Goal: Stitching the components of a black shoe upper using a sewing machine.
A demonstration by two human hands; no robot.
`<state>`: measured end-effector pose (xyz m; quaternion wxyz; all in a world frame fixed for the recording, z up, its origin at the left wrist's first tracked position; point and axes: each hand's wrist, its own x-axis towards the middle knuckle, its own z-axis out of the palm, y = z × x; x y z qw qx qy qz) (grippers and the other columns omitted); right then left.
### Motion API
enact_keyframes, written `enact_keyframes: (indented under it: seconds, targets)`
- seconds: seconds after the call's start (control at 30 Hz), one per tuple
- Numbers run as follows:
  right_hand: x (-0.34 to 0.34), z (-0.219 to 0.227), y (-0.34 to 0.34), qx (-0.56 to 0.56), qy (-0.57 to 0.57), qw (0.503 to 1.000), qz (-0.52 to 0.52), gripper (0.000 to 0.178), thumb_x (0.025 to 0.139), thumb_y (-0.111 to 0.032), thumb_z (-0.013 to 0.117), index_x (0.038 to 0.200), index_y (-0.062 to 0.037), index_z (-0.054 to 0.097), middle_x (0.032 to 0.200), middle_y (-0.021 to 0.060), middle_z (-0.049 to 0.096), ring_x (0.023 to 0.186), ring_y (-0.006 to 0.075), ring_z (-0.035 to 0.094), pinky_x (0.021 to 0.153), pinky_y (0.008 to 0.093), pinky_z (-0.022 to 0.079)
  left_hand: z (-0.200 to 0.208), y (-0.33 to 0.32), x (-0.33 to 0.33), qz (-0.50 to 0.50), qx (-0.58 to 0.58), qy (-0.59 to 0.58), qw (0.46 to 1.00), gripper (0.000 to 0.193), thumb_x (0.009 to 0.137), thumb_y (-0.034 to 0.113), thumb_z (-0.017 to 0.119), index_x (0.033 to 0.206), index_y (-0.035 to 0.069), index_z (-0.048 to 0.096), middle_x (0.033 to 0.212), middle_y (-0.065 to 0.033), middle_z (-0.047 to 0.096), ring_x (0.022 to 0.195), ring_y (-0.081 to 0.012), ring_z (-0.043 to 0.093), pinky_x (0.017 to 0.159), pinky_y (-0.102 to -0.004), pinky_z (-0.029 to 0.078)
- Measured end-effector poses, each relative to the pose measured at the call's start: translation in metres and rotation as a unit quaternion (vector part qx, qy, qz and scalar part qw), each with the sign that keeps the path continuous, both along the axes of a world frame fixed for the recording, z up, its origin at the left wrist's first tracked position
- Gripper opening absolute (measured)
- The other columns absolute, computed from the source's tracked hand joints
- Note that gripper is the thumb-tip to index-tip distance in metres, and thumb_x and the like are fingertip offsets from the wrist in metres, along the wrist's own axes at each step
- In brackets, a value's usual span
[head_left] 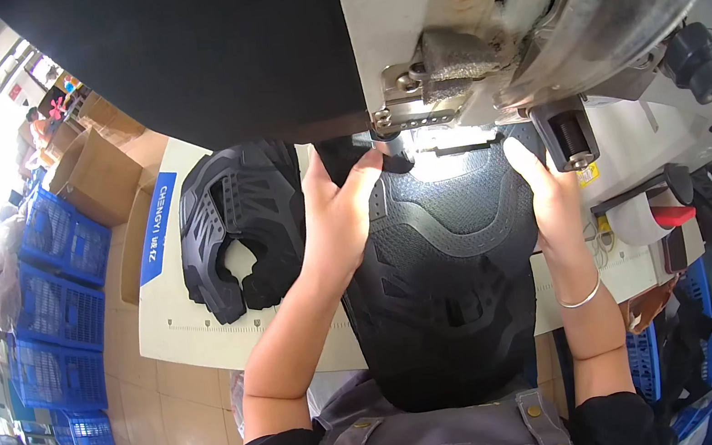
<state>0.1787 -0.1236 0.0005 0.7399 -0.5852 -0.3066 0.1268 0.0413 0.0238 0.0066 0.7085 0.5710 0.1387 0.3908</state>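
Both hands, left hand [338, 211] and right hand [551, 189], press flat and open on the black moulded panel [448, 282] mid-frame, apparently feeding it under the sewing machine's needle [381, 131]; steady guiding seems needed.

Both forearms come up from the lower edge, bare, sleeves pushed to the elbows. Left hand [338, 216] flat, palm down, fingers [364, 172] together and extended forward, thumb spread to the left. Right hand [549, 189] also palm down near the right side, fingers [520, 159] pointing up and inward; grip looks like a light press rather than a pinch, hard to be sure. Thin bangle on the right wrist. Hands well apart, roughly level.
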Motion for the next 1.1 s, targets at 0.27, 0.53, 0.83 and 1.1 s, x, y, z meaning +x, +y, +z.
enact_keyframes:
  seconds: [0.27,0.53,0.83,1.1]
  targets:
    - [-0.024,0.002,-0.002,0.127,0.120,0.982,0.067,0.024,0.081,-0.003,0.051,0.105,0.0016,0.048,0.091,0.0054,0.057,0.076,0.0089,0.056,0.069,0.0224,0.046,0.010,0.013,-0.002,-0.057,-0.077,0.034,0.995,0.025,0.082,0.003,0.051,0.106,-0.004,0.051,0.097,-0.0065,0.058,0.087,-0.0108,0.055,0.079,-0.0236,0.042]
    - [-0.031,-0.008,-0.017,0.060,0.137,0.986,0.078,0.024,0.081,-0.007,0.056,0.102,-0.0020,0.047,0.086,0.0049,0.057,0.058,0.0048,0.053,0.037,0.0160,0.042,-0.005,-0.021,-0.034,-0.085,-0.120,-0.019,0.989,0.025,0.087,0.010,0.045,0.106,-0.005,0.049,0.093,-0.0091,0.059,0.080,-0.0141,0.059,0.071,-0.0255,0.047]
    - [-0.045,-0.017,-0.025,0.063,0.136,0.983,0.107,0.024,0.082,-0.007,0.055,0.103,0.0003,0.048,0.084,0.0057,0.058,0.051,0.0054,0.051,0.035,0.0158,0.039,-0.040,-0.064,-0.062,-0.236,-0.150,0.009,0.960,0.025,0.091,0.019,0.045,0.102,-0.001,0.054,0.095,-0.0121,0.059,0.069,-0.0155,0.060,0.054,-0.0243,0.049]
    - [-0.064,-0.015,-0.039,-0.047,0.138,0.977,0.154,0.015,0.084,-0.012,0.054,0.080,0.0020,0.058,0.057,0.0031,0.057,0.042,0.0062,0.047,0.039,0.0176,0.038,-0.038,-0.084,-0.031,-0.131,-0.161,0.005,0.978,0.025,0.090,0.023,0.050,0.099,0.001,0.056,0.097,-0.0028,0.057,0.085,-0.0087,0.053,0.075,-0.0251,0.045]
